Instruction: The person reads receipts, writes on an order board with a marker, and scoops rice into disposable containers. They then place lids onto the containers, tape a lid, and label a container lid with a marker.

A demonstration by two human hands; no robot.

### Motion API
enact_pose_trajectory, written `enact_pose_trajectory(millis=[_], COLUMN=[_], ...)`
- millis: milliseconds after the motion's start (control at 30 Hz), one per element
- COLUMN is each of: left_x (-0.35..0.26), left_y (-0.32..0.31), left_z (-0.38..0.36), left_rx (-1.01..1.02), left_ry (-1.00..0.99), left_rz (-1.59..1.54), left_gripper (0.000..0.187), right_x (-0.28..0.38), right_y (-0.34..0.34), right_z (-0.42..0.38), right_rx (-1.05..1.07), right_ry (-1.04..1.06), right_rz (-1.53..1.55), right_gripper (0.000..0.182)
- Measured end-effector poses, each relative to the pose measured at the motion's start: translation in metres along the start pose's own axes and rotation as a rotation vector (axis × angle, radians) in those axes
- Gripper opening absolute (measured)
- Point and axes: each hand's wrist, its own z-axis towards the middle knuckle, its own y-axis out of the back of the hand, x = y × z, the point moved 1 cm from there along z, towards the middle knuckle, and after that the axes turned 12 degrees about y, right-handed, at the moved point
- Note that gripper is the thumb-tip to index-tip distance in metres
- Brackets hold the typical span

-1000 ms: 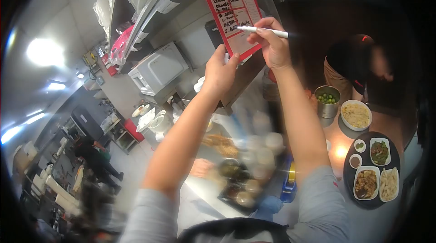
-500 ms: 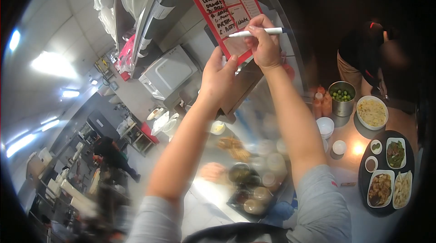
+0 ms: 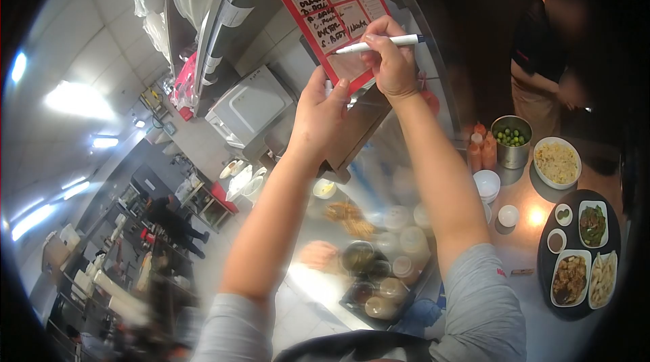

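A red-bordered list sheet (image 3: pixel 334 18) with black handwritten lines is raised in front of me, its top cut off by the view. My left hand (image 3: pixel 318 118) grips its lower edge, thumb towards me and fingers partly hidden behind. In my right hand (image 3: pixel 396 68) is a white marker (image 3: pixel 407 40), pinched between thumb and fingers. The marker lies nearly level across the lower part of the sheet, its tip pointing left, close to the red border under the writing.
At right, a dark oval tray (image 3: pixel 575 243) carries several dishes. Behind it stand a rice bowl (image 3: pixel 557 162), a metal pot of green items (image 3: pixel 511 142) and sauce bottles (image 3: pixel 482 152). Food containers (image 3: pixel 379 274) sit below my arms. One person (image 3: pixel 542 57) stands across the counter, another (image 3: pixel 172 223) far left.
The marker tip has shifted slightly left, with both hands still at the sheet. The person across the counter has changed posture, arms now lower in front. The view has shifted slightly.
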Motion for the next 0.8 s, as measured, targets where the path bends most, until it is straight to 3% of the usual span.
enact_pose_trajectory(millis=[800], left_x=[0.0013], left_y=[0.0006], left_z=[0.0001], left_rx=[0.009], left_ry=[0.008], left_rz=[-0.042], left_gripper=[0.030], right_x=[-0.0046], right_y=[0.0050], right_z=[-0.0012], right_rx=[0.019], right_ry=[-0.033], right_rz=[0.048], right_gripper=[0.008])
